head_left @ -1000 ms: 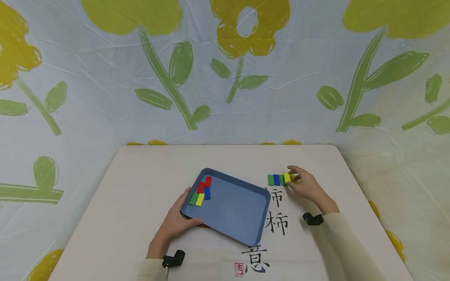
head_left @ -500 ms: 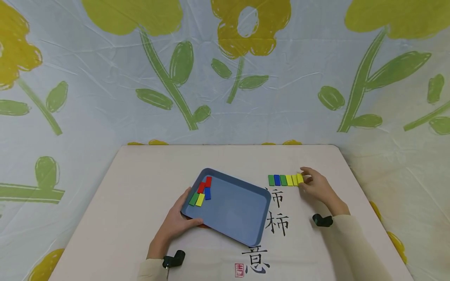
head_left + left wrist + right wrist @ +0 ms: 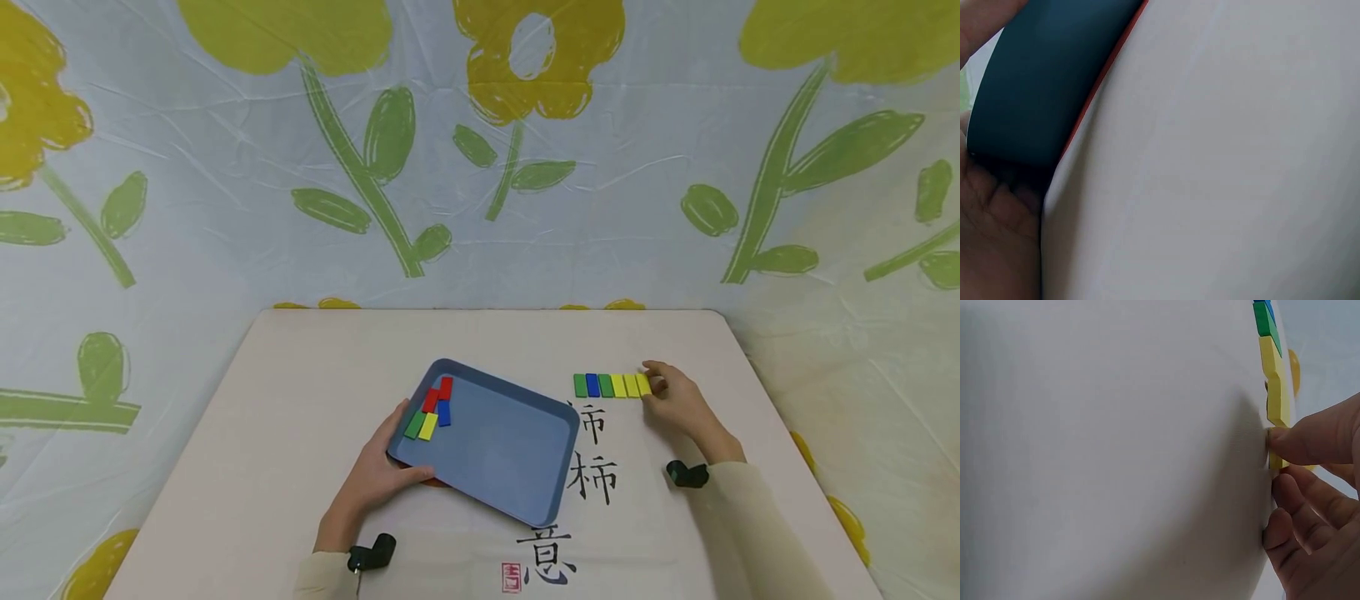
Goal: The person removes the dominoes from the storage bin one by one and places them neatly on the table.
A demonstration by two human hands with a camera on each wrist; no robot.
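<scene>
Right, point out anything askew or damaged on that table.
The blue-gray tray is askew to the table, and its five tiles lie staggered at uneven angles, unlike the tidier row of six tiles to its right. No damage shows.

L-wrist cam: I get tray (image 3: 1035,81) cut off upper L. R-wrist: R thumb (image 3: 1316,439) hides pt of end yellow tile (image 3: 1275,460), mid-R.

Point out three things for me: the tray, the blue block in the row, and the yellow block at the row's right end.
Tray (image 3: 495,446): head view, bare floor near its middle.
Blue row block (image 3: 593,385): head view, middle of its top face.
Yellow end block (image 3: 643,384): head view, visible top face.
</scene>
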